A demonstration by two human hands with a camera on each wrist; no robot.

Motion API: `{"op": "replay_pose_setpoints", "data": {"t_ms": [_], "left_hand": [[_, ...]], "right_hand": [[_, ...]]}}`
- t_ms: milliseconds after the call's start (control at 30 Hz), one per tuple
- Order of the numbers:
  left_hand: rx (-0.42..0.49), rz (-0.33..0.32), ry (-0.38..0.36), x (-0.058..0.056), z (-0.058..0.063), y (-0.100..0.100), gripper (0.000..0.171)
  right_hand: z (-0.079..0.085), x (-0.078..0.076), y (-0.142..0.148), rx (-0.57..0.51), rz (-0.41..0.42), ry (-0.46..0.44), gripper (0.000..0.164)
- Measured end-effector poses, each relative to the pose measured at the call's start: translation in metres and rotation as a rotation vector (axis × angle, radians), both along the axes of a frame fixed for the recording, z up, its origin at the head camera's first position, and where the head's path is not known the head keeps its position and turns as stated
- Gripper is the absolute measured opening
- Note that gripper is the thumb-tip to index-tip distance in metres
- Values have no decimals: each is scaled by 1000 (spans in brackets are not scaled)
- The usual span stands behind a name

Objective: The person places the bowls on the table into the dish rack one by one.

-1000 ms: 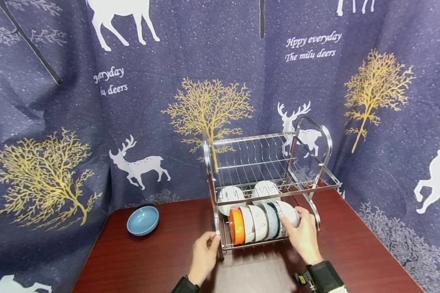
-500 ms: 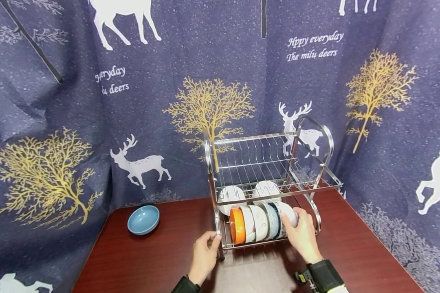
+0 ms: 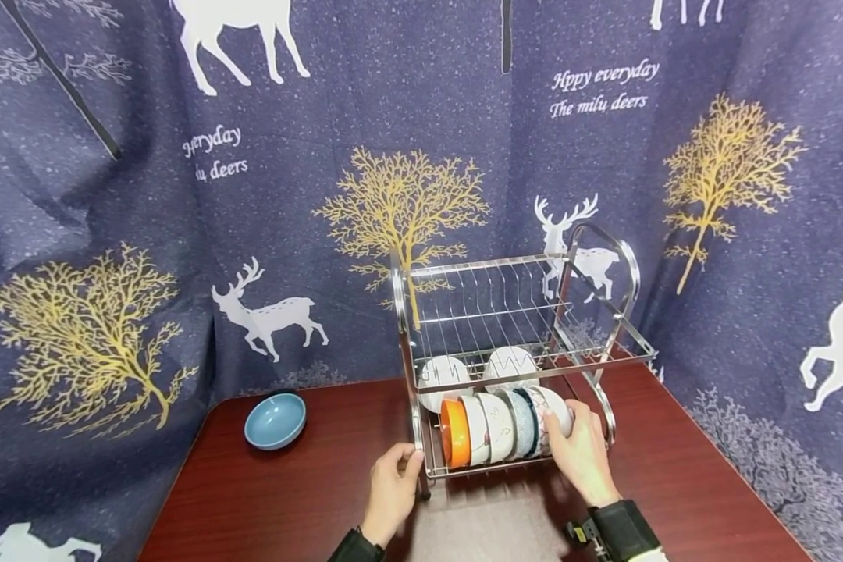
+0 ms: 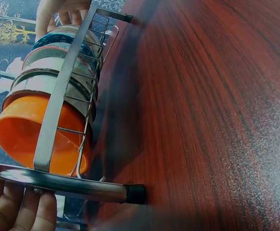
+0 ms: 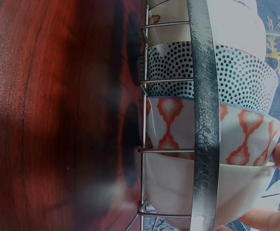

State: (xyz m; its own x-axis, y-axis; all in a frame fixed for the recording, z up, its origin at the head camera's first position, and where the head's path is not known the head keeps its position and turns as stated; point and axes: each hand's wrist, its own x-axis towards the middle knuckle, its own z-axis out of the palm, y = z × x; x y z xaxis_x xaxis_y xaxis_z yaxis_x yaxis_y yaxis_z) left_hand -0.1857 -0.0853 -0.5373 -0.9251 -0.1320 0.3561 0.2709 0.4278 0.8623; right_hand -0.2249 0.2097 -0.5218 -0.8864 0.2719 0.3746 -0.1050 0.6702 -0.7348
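Note:
My left hand (image 3: 391,488) grips the left front upright of a metal dish rack (image 3: 488,384), its thumb and fingers on opposite sides of the bar (image 4: 63,182). On the rack's lower tier, bowls stand on edge in a row. The row starts with an orange bowl (image 3: 455,434) on the left and ends with a plain white bowl (image 5: 169,185) on the right. My right hand (image 3: 585,460) holds that white bowl, thumb at its rim beside a red-patterned bowl (image 5: 248,130). Some fingertips are hidden behind the bowl.
Two white bowls, one left (image 3: 444,381) and one right (image 3: 510,365), sit behind the row. A blue bowl (image 3: 275,422) rests on the red-brown table (image 3: 302,499) at the far left. Wire slots form the upper tier (image 3: 492,312). A printed curtain (image 3: 421,101) hangs behind.
My right thumb has shifted slightly to the right on the end bowls, and more of the red-patterned bowl shows. My left hand stays on the rack's upright.

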Motion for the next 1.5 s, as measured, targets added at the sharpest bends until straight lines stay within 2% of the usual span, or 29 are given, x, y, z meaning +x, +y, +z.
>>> {"op": "replay_pose_setpoints", "data": {"t_ms": [233,567,833,1067,1233,1500], "left_hand": [[-10,15,-16,-1,0,0,5],[-10,11,11,1,2,0,5],[1,2,-5,1,4,0,4],[-1,4,27,1,3,0,5],[-1,6,42,2,1,0,5],[11,9,15,1,1,0,5]], "right_hand": [[0,-1,0,-8,-3,-24,46],[-1,0,1,-15,-16,-2,48],[-3,0,1,-11,-12,2,48],[-1,-1,0,-13,-7,8,48],[2,-1,-4,-14,16,44,47],[10,-4,-19,-1,98,139,45]]}}
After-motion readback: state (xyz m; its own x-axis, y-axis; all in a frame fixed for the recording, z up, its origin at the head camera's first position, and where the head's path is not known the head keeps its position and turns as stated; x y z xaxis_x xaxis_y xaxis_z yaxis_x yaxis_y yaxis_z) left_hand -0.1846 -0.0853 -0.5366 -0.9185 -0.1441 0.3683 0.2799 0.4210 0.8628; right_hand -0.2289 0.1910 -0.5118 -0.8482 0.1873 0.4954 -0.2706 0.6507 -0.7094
